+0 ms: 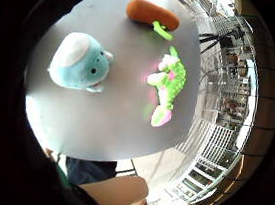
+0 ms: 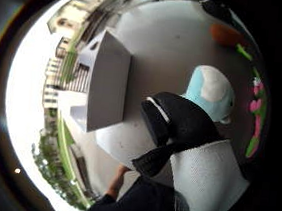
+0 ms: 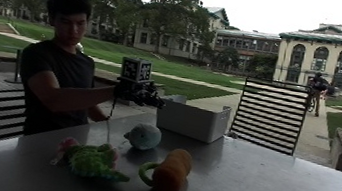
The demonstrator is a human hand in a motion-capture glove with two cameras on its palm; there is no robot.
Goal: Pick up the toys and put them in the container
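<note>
A grey surface [image 3: 266, 184] is set outdoors, with lawns, trees and stone buildings seen behind it. Two slatted metal chairs are seen, one [image 3: 269, 114] at the far edge and one [image 3: 0, 112] behind the seated person. Three toys are counted on the surface: one round pale-blue plush [image 3: 143, 136] towards the middle, one green and pink plush [image 3: 89, 161] near the front edge, and one orange carrot plush [image 3: 170, 172] just beside it. One white container [image 3: 193, 120] is placed near the far edge, apart from the toys. The right hand [image 3: 138, 95] is held in the air above the blue plush, between the person and the container; nothing is held in it, and its fingers appear loosely curled.
</note>
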